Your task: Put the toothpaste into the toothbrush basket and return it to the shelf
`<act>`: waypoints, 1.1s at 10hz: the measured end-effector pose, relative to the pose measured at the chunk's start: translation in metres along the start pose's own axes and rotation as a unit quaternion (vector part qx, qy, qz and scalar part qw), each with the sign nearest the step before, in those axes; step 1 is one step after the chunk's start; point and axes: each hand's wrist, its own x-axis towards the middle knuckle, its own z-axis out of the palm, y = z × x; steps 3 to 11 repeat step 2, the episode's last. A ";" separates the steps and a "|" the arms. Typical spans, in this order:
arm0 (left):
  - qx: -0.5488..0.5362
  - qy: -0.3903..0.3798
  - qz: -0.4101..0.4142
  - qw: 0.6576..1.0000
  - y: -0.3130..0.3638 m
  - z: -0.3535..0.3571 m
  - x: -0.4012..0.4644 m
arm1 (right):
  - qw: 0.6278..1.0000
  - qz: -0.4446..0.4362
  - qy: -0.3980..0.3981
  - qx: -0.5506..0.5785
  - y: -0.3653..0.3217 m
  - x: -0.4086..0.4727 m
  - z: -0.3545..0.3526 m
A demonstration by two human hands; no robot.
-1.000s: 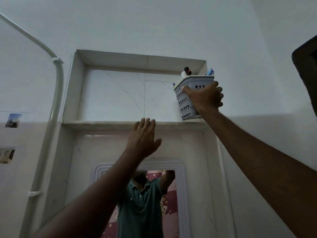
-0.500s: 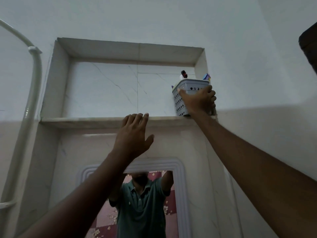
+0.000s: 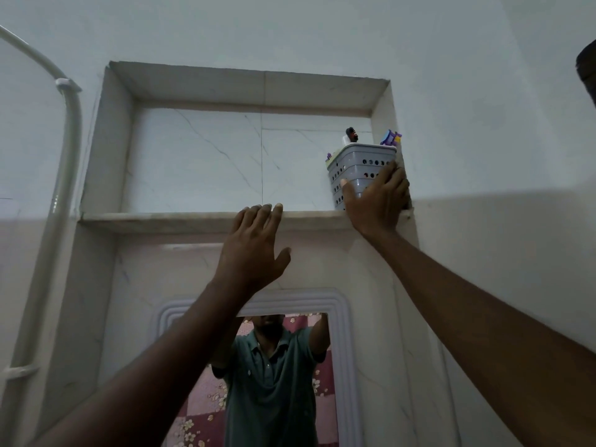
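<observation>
The grey perforated toothbrush basket stands on the marble shelf, tucked into the right corner of the wall niche. A dark brush head and purple-blue items stick out of its top; I cannot make out the toothpaste. My right hand wraps the basket's front, thumb on the left, fingers between the basket and the niche wall. Further left, my left hand is raised with fingers apart, its tips touching the shelf's front edge, holding nothing.
A white-framed mirror under the shelf reflects a person in a green shirt. On the left a white pipe runs up the wall. A dark object juts in at the right edge. The rest of the shelf is bare.
My right hand lowered the basket onto the shelf and slid it back into the right corner. My left hand rose slightly until its fingertips reached the shelf edge.
</observation>
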 end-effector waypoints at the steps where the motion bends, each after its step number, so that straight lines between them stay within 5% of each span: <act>1: -0.014 -0.019 -0.001 1.000 0.001 -0.002 0.001 | 1.000 -0.012 -0.014 -0.006 0.004 -0.014 -0.009; 11: -0.033 -0.049 -0.011 0.998 0.001 -0.013 0.000 | 0.999 -0.027 -0.033 -0.010 0.002 -0.037 -0.023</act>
